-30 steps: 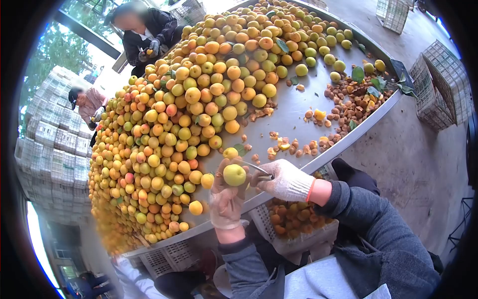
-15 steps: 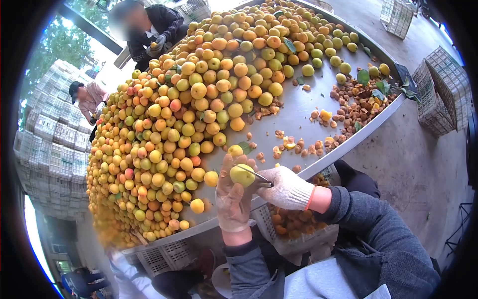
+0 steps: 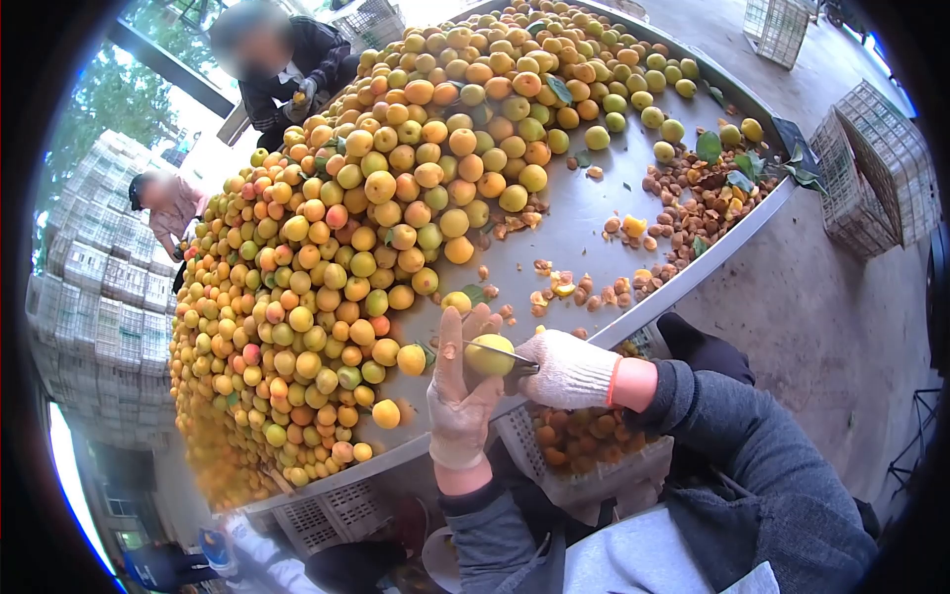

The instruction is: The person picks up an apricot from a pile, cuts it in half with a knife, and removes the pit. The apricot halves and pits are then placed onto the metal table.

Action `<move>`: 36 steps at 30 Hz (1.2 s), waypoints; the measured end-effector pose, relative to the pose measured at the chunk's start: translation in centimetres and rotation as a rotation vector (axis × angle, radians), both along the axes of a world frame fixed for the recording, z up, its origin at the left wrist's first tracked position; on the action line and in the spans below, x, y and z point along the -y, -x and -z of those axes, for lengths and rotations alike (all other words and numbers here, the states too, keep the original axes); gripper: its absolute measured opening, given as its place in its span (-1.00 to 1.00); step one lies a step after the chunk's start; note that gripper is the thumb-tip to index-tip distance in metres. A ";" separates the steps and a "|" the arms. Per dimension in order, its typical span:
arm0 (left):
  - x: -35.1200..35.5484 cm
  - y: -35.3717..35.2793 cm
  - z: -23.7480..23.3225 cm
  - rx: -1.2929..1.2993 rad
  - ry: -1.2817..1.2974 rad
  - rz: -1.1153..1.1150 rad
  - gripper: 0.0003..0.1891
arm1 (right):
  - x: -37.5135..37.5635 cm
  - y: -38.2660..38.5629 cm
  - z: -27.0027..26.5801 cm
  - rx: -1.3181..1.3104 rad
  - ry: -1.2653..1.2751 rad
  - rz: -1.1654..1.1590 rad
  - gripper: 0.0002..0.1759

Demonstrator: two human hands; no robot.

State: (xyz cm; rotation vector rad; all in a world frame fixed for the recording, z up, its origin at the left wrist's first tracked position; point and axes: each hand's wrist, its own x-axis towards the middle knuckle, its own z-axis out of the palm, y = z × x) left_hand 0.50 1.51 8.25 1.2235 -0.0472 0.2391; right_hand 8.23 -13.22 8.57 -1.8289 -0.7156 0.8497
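My left hand (image 3: 459, 411), in a stained pale glove, holds a yellow-green apricot (image 3: 490, 354) near the table's front edge, with the fingers raised behind it and the thumb below. In my right hand (image 3: 576, 370), gloved in white knit with an orange cuff edge, is a small knife (image 3: 524, 362). Its thin blade lies across the apricot from the right, and my right fist hides most of the handle. Just beyond my left fingertips sits another yellow apricot (image 3: 456, 301) beside a green leaf.
A big heap of apricots (image 3: 336, 238) covers the metal table's (image 3: 594, 223) left and back. Pits and fruit scraps (image 3: 693, 213) lie at the right. Below the edge stands a crate of orange fruit pieces (image 3: 584, 441). Two people (image 3: 287, 74) (image 3: 170, 203) work across the heap.
The camera view has shifted slightly. My left fingers stand straighter and more spread behind the apricot, and the knife blade lies at a flatter angle across it. Both hands keep their hold.
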 end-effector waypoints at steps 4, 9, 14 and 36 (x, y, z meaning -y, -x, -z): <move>1.0 -0.6 -0.8 0.067 0.176 -0.077 -0.23 | -0.1 0.2 -0.3 0.182 -0.036 0.035 -0.77; 0.1 -0.4 1.4 -0.074 0.068 -0.011 -0.27 | -0.5 0.7 0.0 0.422 0.023 0.144 -0.81; 1.1 0.2 -0.1 -0.206 -0.118 -0.187 -0.29 | -0.4 0.3 -0.2 0.437 0.083 0.066 -0.79; -0.1 0.5 -1.0 -0.024 -1.065 -0.335 -0.38 | -0.6 0.4 0.0 0.324 -0.025 0.030 -0.79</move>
